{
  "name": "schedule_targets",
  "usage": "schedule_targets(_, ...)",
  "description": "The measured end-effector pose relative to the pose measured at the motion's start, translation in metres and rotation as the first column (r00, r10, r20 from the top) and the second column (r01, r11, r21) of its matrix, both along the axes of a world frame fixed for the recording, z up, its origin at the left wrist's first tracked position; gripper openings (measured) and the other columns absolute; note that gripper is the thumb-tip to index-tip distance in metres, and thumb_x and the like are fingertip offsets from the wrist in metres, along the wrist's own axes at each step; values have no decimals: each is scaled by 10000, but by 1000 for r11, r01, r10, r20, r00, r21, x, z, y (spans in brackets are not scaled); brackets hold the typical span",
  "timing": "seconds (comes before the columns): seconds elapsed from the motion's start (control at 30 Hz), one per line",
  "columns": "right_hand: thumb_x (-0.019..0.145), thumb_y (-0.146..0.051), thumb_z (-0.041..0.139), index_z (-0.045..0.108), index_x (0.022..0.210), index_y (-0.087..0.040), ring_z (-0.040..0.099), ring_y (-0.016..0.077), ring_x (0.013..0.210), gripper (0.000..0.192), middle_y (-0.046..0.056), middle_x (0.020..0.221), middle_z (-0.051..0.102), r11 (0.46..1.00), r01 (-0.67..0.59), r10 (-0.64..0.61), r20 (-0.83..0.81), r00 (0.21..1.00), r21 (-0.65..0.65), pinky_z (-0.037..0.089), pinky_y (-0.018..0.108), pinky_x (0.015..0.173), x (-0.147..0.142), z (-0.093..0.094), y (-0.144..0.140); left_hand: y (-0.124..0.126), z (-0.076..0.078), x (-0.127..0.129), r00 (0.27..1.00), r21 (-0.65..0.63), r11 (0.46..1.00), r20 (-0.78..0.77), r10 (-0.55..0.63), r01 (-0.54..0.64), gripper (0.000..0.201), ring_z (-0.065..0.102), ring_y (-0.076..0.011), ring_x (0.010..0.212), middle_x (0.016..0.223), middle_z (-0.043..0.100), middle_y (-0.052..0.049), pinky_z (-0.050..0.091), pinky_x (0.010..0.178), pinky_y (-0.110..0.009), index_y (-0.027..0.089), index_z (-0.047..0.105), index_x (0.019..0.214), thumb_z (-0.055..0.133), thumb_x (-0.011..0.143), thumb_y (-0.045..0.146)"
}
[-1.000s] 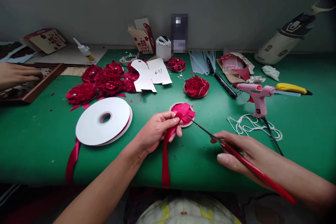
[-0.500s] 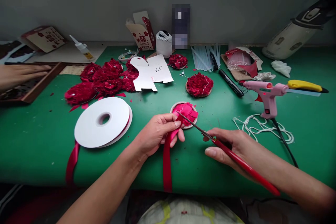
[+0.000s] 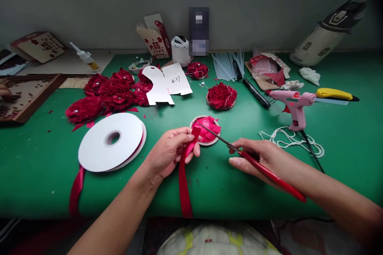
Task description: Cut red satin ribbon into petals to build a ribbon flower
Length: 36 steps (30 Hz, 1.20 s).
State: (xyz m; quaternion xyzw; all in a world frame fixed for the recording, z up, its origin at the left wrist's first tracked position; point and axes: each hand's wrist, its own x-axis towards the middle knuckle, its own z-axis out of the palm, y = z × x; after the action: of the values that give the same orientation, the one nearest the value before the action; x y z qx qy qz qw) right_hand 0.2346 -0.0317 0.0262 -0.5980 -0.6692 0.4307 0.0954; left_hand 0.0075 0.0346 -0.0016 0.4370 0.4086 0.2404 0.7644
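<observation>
Head view: left hand [image 3: 167, 151] pinches the end of a red satin ribbon [image 3: 183, 179] at table centre; right hand [image 3: 257, 159] grips red-handled scissors [image 3: 254, 160], blades toward the ribbon at 10 o'clock. White card cutout [image 3: 167, 83], at 12 o'clock, reads "6.37".

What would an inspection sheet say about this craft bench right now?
Surface: green table.
Job's things: red ribbon hangs over the edge; round disc of cut pieces; white ribbon spool.
Clutter: red ribbon flowers, white card, black marker, yellow knife.
Hands: left hand pinches the ribbon; right hand holds red scissors.
Cables: pink glue gun cord; white string.
Surroundings: grey wall; another person's hand at a tray.
</observation>
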Motion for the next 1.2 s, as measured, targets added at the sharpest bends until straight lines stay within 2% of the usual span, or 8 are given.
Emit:
schedule_targets(0.17, 805, -452, 536, 545, 1037, -206, 439, 118, 546, 338, -23, 632, 501, 976, 198, -176, -208, 962, 87, 348, 215, 484, -10, 15, 3, -7, 3, 5, 994, 47, 993, 5, -106, 106, 179, 497, -67, 413, 650, 642, -38, 212, 372, -175, 151, 532, 843, 492, 839, 325)
schedule_targets(0.33, 693, -244, 648, 546, 1044, -192, 510, 118, 605, 370, -34, 663, 546, 935, 292, -172, -464, 869, 200, 416, 210, 547, -39, -2, 23, -14, 2, 9, 974, 106, 968, -15, -227, 227, 262, 496, -69, 422, 676, 649, -60, 206, 376, -176, 137, 570, 857, 508, 828, 389)
schedule_targets(0.5, 663, -148, 591, 551, 994, -165, 475, 100, 551, 334, -50, 608, 504, 916, 341, -206, -479, 853, 212, 418, 215, 534, -50, -9, 43, -12, 0, 7, 986, 91, 982, 6, -169, 167, 251, 476, -63, 428, 655, 640, -44, 273, 414, -179, 137, 579, 863, 553, 800, 379)
schedule_targets(0.63, 656, -162, 602, 551, 1008, -150, 477, 112, 572, 356, -42, 625, 506, 883, 384, -243, -437, 866, 270, 409, 228, 548, -49, -8, 53, -9, -1, 6, 993, 79, 990, 20, -117, 115, 236, 430, -43, 404, 626, 626, -39, 221, 387, -167, 125, 570, 785, 567, 792, 361)
schedule_targets(0.77, 727, -277, 599, 546, 994, -171, 483, 120, 601, 292, -31, 661, 524, 902, 343, -237, -364, 901, 263, 394, 228, 554, -41, -6, 44, -8, -4, 4, 996, 89, 993, 42, -80, 76, 239, 405, -31, 390, 605, 607, -30, 166, 367, -161, 124, 563, 775, 549, 807, 361)
schedule_targets(0.9, 810, -454, 519, 523, 1018, -207, 406, 112, 547, 323, -47, 624, 450, 972, 205, -190, -133, 973, 111, 336, 220, 495, -21, 12, 9, -8, -5, 3, 998, 84, 996, 50, -42, 37, 241, 392, -25, 388, 605, 594, -16, 149, 360, -158, 134, 551, 778, 535, 820, 371)
schedule_targets(1.03, 846, -554, 416, 504, 991, -208, 411, 124, 578, 385, -23, 678, 459, 998, 69, -69, -12, 998, -10, 334, 228, 515, -8, 28, -21, -7, -5, 5, 999, 85, 996, 40, -16, 13, 250, 400, -23, 400, 612, 589, -11, 180, 367, -151, 134, 534, 745, 534, 824, 372)
schedule_targets(1.2, 821, -616, 409, 527, 980, -209, 372, 113, 539, 454, -29, 630, 455, 999, 0, 1, 20, 1000, -39, 312, 218, 493, -13, 18, -20, -7, -4, 7, 999, 91, 995, 17, -36, 35, 248, 413, -24, 400, 614, 592, -11, 184, 365, -150, 129, 542, 758, 525, 832, 364)
